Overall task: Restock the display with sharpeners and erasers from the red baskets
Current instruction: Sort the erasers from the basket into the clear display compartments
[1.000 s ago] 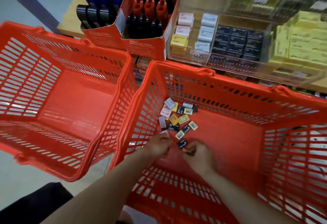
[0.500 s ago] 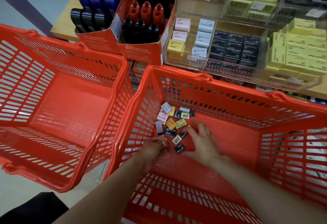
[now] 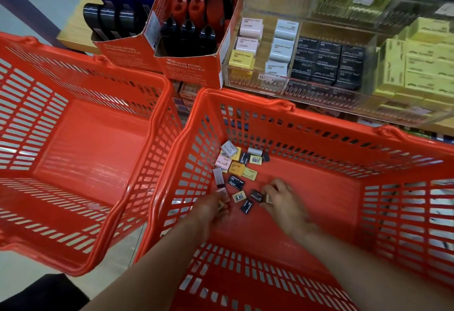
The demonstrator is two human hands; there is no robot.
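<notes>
Right hand [image 3: 285,200] is pinching a small eraser [image 3: 268,198] down in the right basket [image 3: 290,106], left hand [image 3: 216,208] clutches a couple more, and the loose pile [image 3: 237,165] sits just ahead, nearer the left one.

Lighting was even and moderately bright, from overhead, with soft shadows only. Glare streaked the clear acrylic display bins [image 3: 307,82] — contents behind looked hazy. Wide-angle distortion bowed the red baskets [image 3: 157,123] at the edges; both hands showed slight motion blur.
</notes>
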